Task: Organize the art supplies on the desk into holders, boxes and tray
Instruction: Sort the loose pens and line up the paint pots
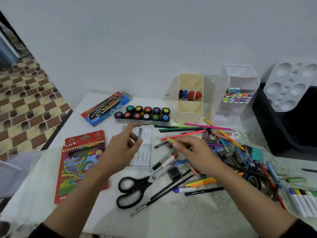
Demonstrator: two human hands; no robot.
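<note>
1. One white desk point(171, 220), speckled toward its right side, stands against a pale wall; brown and yellow patterned floor point(25, 100) shows past its left edge.
2. Along the far edge, a cream holder point(190, 114) keeps black, blue and two red markers in its middle compartment. Just to its right, a clear holder point(240, 76) has rows of pastel-capped markers.
3. A black box point(288, 131) sits at the far right corner, with a white palette point(291, 86) leaning on it.
4. A clear tray point(142, 121) of eleven paint jars lies left of the cream holder, with a blue-red paint box point(106, 107) beside it.
5. A red pencil box point(80, 162) lies near the left edge.
6. A flat clear case point(145, 152) lies mid-desk under the hands.
7. Loose pencils and pens point(231, 152) are heaped on the right half, with black scissors point(135, 189) nearer the front edge.
8. The left hand point(120, 152), blurred, pinches a short grey stick point(140, 133) upright above the clear case.
9. The right hand point(193, 152) pinches a short yellow stick point(171, 140) at its fingertips, just right of the case.
</note>
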